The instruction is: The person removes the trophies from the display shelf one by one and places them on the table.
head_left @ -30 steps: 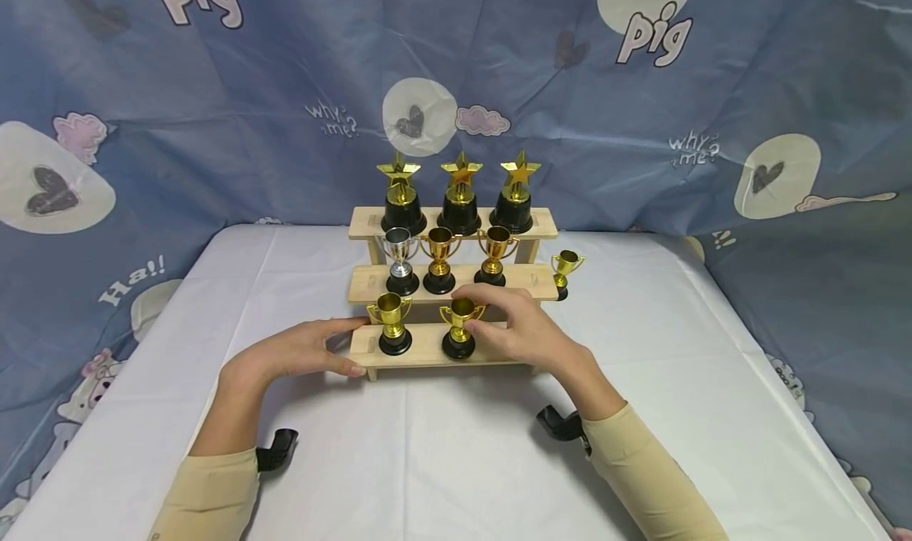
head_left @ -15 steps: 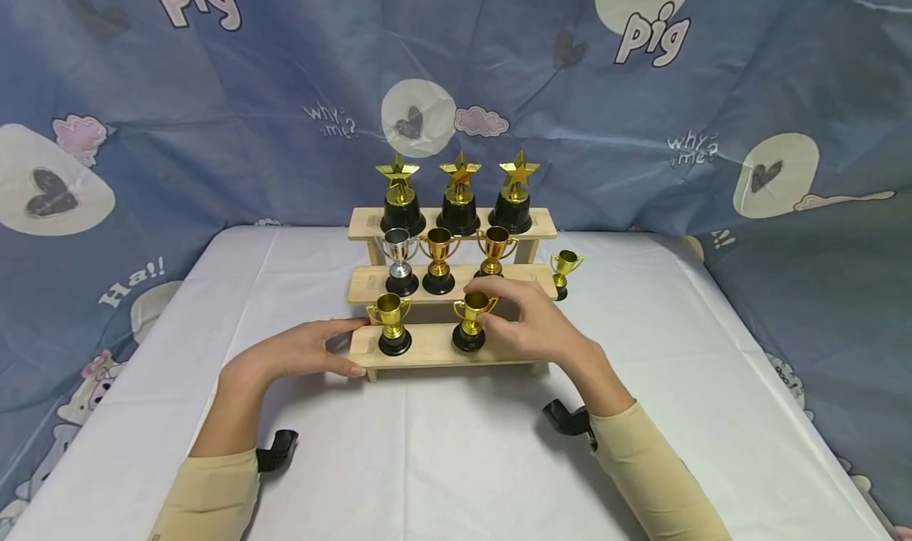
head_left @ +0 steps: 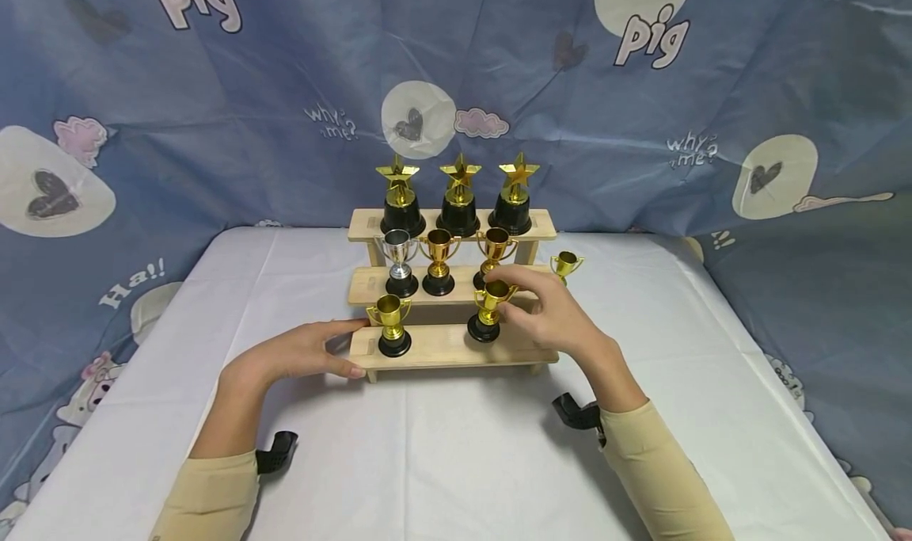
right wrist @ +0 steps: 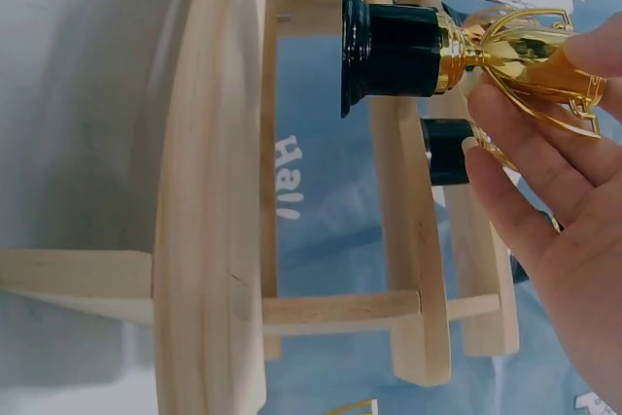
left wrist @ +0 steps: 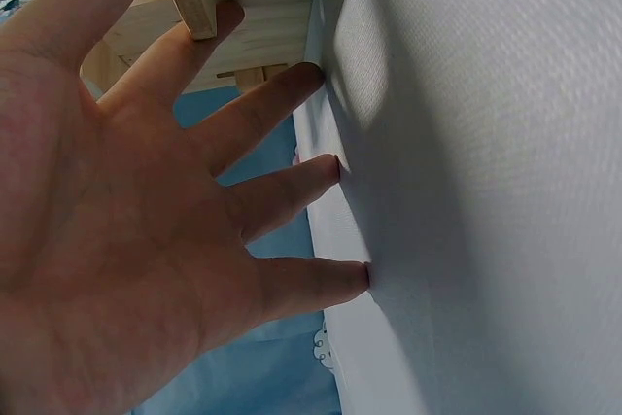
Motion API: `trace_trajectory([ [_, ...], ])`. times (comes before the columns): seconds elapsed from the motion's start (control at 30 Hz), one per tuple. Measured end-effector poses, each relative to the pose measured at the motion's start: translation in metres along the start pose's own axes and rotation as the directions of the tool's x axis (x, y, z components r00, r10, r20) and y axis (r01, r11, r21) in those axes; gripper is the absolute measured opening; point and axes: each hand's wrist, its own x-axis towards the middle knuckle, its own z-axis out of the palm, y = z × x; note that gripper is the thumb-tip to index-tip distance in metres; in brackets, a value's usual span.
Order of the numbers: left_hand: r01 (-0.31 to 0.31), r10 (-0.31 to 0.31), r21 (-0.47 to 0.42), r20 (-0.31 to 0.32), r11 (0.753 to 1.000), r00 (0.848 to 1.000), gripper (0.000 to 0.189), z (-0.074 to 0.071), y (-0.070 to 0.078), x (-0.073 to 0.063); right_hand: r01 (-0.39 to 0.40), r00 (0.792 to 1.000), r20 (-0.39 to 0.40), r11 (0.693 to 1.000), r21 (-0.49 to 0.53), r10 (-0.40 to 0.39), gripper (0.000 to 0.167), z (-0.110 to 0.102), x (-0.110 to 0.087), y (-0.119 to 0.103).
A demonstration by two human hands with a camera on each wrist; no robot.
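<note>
My right hand [head_left: 559,315] pinches a small gold trophy cup [head_left: 486,327] by its bowl, between thumb and fingers. In the right wrist view the cup's black base [right wrist: 394,51] is raised off the bottom step of a three-step wooden display stand [head_left: 435,351]. At the stand's left end, my left hand [head_left: 292,352] has its thumb and index finger against the bottom step. The left wrist view shows that hand's fingers [left wrist: 262,203] spread, tips down at the white cloth. Another gold trophy cup [head_left: 393,327] stands upright on the bottom step's left side.
On the middle step stand a silver cup [head_left: 400,264] and two bronze-gold cups, one a golden cup [head_left: 439,264]. Three star trophies [head_left: 459,200] line the top step. One more gold cup [head_left: 566,264] is beside the stand's right end. A blue patterned cloth [head_left: 285,153] hangs behind.
My right hand has carried the gold cup rightward along the bottom step, and the cup is now higher and slightly tilted. My left hand has stayed at the stand's left end.
</note>
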Motion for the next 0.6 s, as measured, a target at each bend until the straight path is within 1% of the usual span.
trace_trajectory([
  [0.23, -0.003, 0.003, 0.005, 0.001, 1.0, 1.0, 0.09, 0.0, 0.0, 0.0, 0.009, 1.0, -0.005, 0.999, -0.033, -0.009, 0.039, -0.006, -0.001, 0.002],
  [0.4, 0.018, -0.018, 0.017, 0.003, 1.0, 1.0, 0.092, 0.0, 0.001, 0.0, 0.012, 1.0, -0.014, 0.999, -0.038, -0.013, 0.04, -0.012, -0.002, 0.004],
  [0.6, 0.024, -0.024, 0.029, 0.004, 0.999, 1.0, 0.092, -0.001, 0.002, -0.001, -0.017, 1.0, -0.02, 0.999, -0.032, 0.017, 0.039, -0.019, -0.003, 0.005],
])
